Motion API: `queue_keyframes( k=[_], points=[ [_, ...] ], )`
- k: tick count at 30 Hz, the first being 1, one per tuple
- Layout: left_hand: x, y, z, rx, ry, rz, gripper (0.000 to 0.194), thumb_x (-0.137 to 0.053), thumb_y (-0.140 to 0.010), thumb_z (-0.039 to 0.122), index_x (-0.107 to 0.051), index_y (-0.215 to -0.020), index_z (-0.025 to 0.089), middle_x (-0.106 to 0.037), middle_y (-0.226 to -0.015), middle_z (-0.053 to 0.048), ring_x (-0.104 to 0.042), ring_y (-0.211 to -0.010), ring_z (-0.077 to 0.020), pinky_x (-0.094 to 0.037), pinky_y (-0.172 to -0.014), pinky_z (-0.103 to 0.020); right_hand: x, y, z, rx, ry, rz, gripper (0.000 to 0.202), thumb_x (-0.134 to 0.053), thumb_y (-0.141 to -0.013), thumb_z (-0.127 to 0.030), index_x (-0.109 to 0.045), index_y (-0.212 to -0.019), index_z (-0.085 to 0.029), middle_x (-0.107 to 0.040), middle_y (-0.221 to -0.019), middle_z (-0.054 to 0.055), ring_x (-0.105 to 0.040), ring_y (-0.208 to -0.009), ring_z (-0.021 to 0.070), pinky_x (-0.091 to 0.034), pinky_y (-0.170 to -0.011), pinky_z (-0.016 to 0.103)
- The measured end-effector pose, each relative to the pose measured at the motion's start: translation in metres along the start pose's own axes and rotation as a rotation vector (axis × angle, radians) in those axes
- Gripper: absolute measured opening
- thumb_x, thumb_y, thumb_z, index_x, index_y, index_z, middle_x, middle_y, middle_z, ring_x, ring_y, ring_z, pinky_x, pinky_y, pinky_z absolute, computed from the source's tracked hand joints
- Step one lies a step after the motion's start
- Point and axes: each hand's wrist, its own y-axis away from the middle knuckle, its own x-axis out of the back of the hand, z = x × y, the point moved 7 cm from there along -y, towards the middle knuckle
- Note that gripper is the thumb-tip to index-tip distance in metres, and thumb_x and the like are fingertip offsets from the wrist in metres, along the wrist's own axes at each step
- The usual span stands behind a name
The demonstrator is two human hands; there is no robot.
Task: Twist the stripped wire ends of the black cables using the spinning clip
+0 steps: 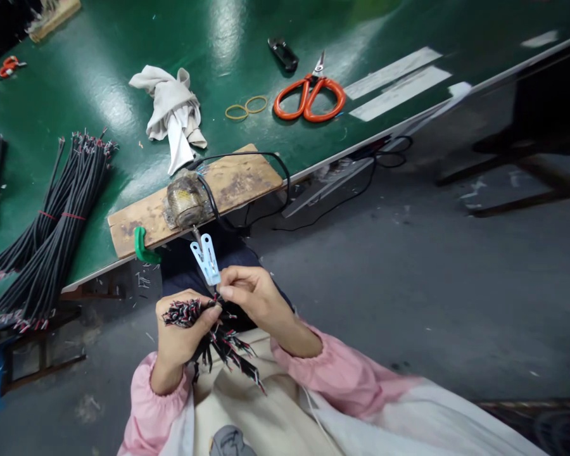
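Note:
My left hand (pixel 183 335) is wrapped round a bundle of black cables (pixel 185 313) with stripped red and white wire ends, held over my lap. Other cable ends stick out below and to the right of that hand. My right hand (pixel 254 297) is closed, thumb and forefinger pinched at a wire end just above the bundle. Touching or very near its fingertips is a light blue clip (pixel 206 259), which hangs from the shaft of a small motor (pixel 186 199). The motor sits on a wooden board (pixel 242 177) at the table edge.
On the green table (pixel 247 38) lie orange-handled scissors (pixel 308 98), a black tool (pixel 283 54), rubber bands (pixel 246 107), a white cloth (pixel 173 107), paper strips (pixel 401 92) and cable bundles (pixel 71 215). A green clamp (pixel 145 247) grips the board. A black cord loops beside the motor.

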Motion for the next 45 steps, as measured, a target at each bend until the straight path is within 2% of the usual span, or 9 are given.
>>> queue_keyframes(
  k=[4,8,13,17,21,24,33,39,45],
  points=[
    [0.0,-0.003,0.009,0.016,0.003,0.021,0.015,-0.084,-0.066,0.028,-0.075,-0.059,0.018,-0.068,-0.052,-0.001,-0.06,-0.042,-0.0124,-0.048,-0.044,-0.022,-0.004,0.002,-0.014,0.123,0.081,-0.049,0.032,-0.083,-0.072,-0.048,-0.071,-0.072,-0.019,-0.063,-0.068,0.001,-0.054,-0.062,0.0138,-0.045,-0.06,0.028],
    [-0.003,-0.008,0.016,0.033,-0.024,-0.006,0.022,-0.085,-0.064,0.035,-0.075,-0.055,0.018,-0.07,-0.051,-0.003,-0.061,-0.04,-0.0146,-0.05,-0.042,-0.024,-0.01,0.008,-0.034,0.286,0.257,-0.048,0.037,-0.076,-0.082,-0.052,-0.065,-0.067,-0.019,-0.06,-0.066,0.002,-0.052,-0.063,0.0155,-0.045,-0.062,0.031],
    [-0.001,-0.007,0.019,0.012,-0.013,0.009,0.016,-0.084,-0.066,0.031,-0.077,-0.057,0.019,-0.073,-0.054,-0.004,-0.066,-0.046,-0.0172,-0.054,-0.046,-0.026,-0.017,-0.002,-0.024,0.118,0.12,-0.172,0.048,-0.069,-0.081,-0.065,-0.057,-0.072,-0.02,-0.052,-0.068,-0.002,-0.048,-0.064,0.013,-0.042,-0.061,0.027],
    [0.002,-0.005,0.031,-0.104,-0.036,0.044,0.009,-0.084,-0.064,0.025,-0.078,-0.058,0.023,-0.073,-0.055,-0.003,-0.065,-0.047,-0.0163,-0.054,-0.047,-0.025,-0.009,-0.023,-0.025,0.053,-0.019,-0.061,0.05,-0.077,-0.072,-0.065,-0.06,-0.071,-0.019,-0.049,-0.065,-0.004,-0.044,-0.06,0.011,-0.039,-0.058,0.026],
    [0.005,-0.004,0.047,-0.203,-0.028,0.097,0.009,-0.085,-0.063,0.021,-0.078,-0.057,0.024,-0.072,-0.053,-0.001,-0.064,-0.045,-0.0146,-0.053,-0.046,-0.023,-0.028,-0.038,-0.03,-0.046,-0.148,-0.183,0.058,-0.077,-0.065,-0.072,-0.063,-0.063,-0.017,-0.05,-0.059,-0.003,-0.042,-0.053,0.0085,-0.035,-0.05,0.024],
    [0.006,-0.006,0.054,-0.251,-0.066,0.142,0.01,-0.084,-0.064,0.017,-0.079,-0.059,0.024,-0.074,-0.055,0.0,-0.066,-0.048,-0.0147,-0.054,-0.049,-0.023,-0.039,-0.042,-0.031,-0.098,-0.238,-0.196,0.054,-0.082,-0.063,-0.067,-0.063,-0.06,-0.016,-0.052,-0.058,-0.004,-0.041,-0.05,0.0076,-0.035,-0.048,0.023],
    [0.002,-0.009,0.046,-0.208,-0.093,0.151,0.012,-0.082,-0.066,0.013,-0.079,-0.06,0.024,-0.074,-0.059,0.001,-0.068,-0.053,-0.0139,-0.055,-0.054,-0.022,-0.045,-0.036,-0.017,-0.191,-0.422,-0.21,0.052,-0.084,-0.063,-0.064,-0.066,-0.062,-0.015,-0.056,-0.059,-0.002,-0.047,-0.055,0.0083,-0.039,-0.052,0.021],
    [0.0,-0.01,0.049,-0.214,-0.104,0.142,0.013,-0.081,-0.065,0.012,-0.078,-0.06,0.023,-0.073,-0.057,0.001,-0.068,-0.049,-0.0146,-0.055,-0.05,-0.022,-0.033,-0.035,0.002,-0.261,-0.476,-0.135,0.059,-0.082,-0.058,-0.072,-0.069,-0.059,-0.014,-0.058,-0.055,-0.001,-0.048,-0.053,0.0078,-0.038,-0.052,0.021],
    [-0.003,-0.008,0.049,-0.185,-0.125,0.008,0.013,-0.08,-0.07,0.019,-0.078,-0.058,0.023,-0.072,-0.052,-0.001,-0.065,-0.044,-0.015,-0.052,-0.046,-0.023,-0.007,-0.023,0.005,-0.091,-0.213,-0.069,0.041,-0.087,-0.066,-0.056,-0.074,-0.069,-0.017,-0.061,-0.06,-0.003,-0.05,-0.057,0.0083,-0.04,-0.056,0.022]
  ],
)
